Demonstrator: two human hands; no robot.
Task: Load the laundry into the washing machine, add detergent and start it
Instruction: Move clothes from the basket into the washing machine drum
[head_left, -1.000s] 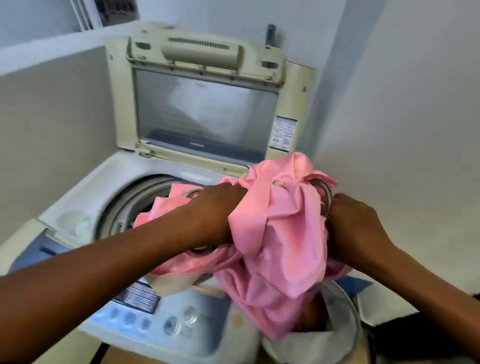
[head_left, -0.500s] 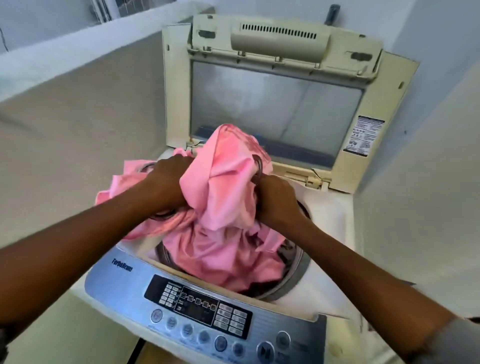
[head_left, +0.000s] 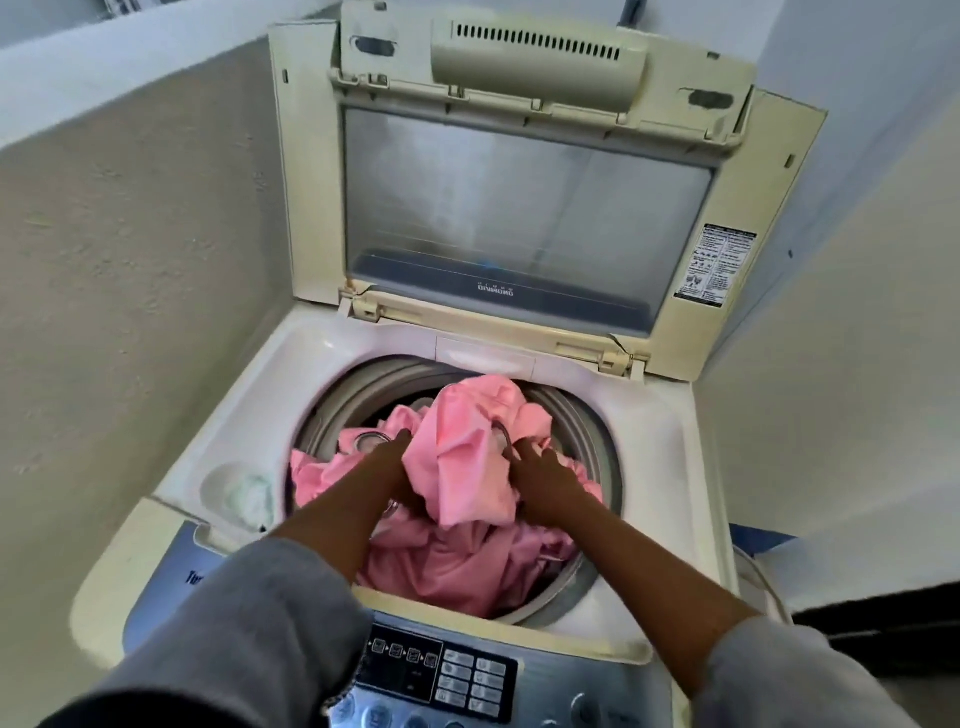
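A bundle of pink fabric (head_left: 467, 457) with metal eyelet rings lies in the drum of the top-loading washing machine (head_left: 332, 353), and part of it bulges above the drum's rim. My left hand (head_left: 396, 470) grips the bundle's left side; its fingers are hidden under a fold. On the right side, my right hand (head_left: 540, 478) holds the fabric with its fingers dug in beside a ring. The machine's lid (head_left: 519, 208) stands upright at the back. No detergent container is in view.
The control panel (head_left: 441, 670) with its buttons runs along the machine's near edge, below my sleeves. A round recess (head_left: 239, 493) with something white in it sits at the left of the drum. Walls close in on the left and right.
Both hands carried the pink bundle leftward from beside the machine to over the drum, then lowered it in. The view has shifted to look straight down on the machine.
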